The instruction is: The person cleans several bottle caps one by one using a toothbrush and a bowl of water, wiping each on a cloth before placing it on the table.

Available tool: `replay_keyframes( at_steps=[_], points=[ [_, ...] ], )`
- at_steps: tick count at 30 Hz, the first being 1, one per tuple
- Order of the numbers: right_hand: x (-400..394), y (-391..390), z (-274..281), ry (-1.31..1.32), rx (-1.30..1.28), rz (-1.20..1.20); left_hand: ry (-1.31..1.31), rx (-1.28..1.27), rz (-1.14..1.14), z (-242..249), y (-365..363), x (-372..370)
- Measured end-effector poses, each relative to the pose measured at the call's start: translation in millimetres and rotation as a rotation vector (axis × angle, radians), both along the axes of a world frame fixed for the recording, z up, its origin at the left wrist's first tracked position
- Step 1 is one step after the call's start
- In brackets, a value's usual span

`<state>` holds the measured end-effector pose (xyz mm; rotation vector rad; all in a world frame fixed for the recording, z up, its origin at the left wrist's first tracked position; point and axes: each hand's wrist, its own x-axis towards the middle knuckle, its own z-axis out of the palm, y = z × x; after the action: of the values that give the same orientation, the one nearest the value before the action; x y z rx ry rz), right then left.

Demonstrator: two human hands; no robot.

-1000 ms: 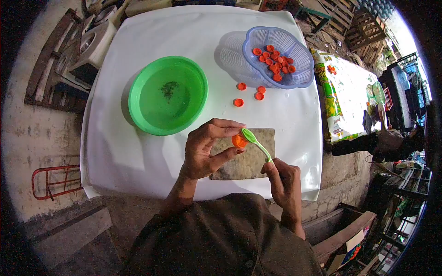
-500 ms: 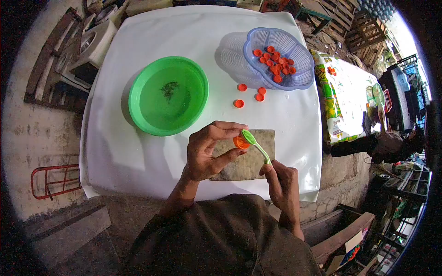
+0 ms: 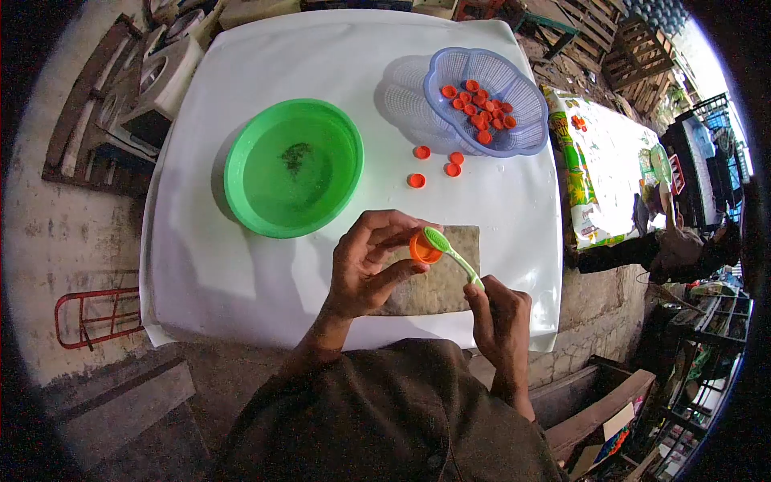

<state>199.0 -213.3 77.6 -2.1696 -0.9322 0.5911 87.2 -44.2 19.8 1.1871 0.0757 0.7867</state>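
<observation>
Between the thumb and fingers of my left hand (image 3: 367, 261) is an orange bottle cap (image 3: 423, 250), its hollow side facing right. My right hand (image 3: 502, 321) grips the handle of a light green toothbrush (image 3: 461, 259). The brush head lies against the cap's upper rim; its bristles' contact inside cannot be made out clearly. Below both hands a brownish cloth or board (image 3: 442, 289) lies flat on the white table. Several loose orange caps (image 3: 416, 181) rest on the table beyond my hands.
A green basin (image 3: 321, 217) of water with dark specks stands at the left. At the back right, a blue-purple plastic basket (image 3: 526, 84) holds several orange caps. Another person (image 3: 683, 249) is at the far right beside a white-covered table (image 3: 602, 161).
My right hand and the toothbrush have shifted slightly right. The cap in my left hand is turned a little, showing more of its hollow inside.
</observation>
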Motion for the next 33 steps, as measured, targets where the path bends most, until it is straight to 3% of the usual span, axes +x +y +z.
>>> replay_keyframes(
  at_steps=[6,10,14,18,22,25,27,29,33],
  points=[
    [3.0,-2.7,4.5,0.036,0.014,0.097,-0.054,-0.049,-0.036,0.0,4.8,-0.4],
    [7.8,1.7,7.1,-0.071,-0.031,0.020,0.098,-0.010,-0.014,-1.0,0.9,-1.8],
    [6.4,-1.6,9.1,0.004,-0.021,0.098,-0.012,-0.033,-0.090,1.7,11.2,-3.6],
    [11.5,0.0,10.0,-0.060,-0.050,0.048,0.082,-0.069,-0.075,-0.3,5.0,-2.7],
    [10.8,-3.3,10.4,0.042,-0.029,0.138,-0.068,-0.070,-0.115,0.4,15.3,-1.2],
    [16.8,-3.4,8.2,-0.068,-0.032,0.066,-0.028,-0.093,-0.052,0.3,8.4,-1.3],
    [11.9,-2.3,8.0,-0.031,-0.029,0.103,-0.002,0.007,-0.047,-0.1,11.1,-0.1],
    [12.1,-5.8,8.4,0.043,-0.066,0.160,-0.048,-0.076,-0.086,-4.0,15.2,-3.9],
    [24.3,-13.8,-5.2,-0.037,-0.043,0.068,-0.037,-0.062,-0.037,-7.5,16.6,-6.6]
  ],
)
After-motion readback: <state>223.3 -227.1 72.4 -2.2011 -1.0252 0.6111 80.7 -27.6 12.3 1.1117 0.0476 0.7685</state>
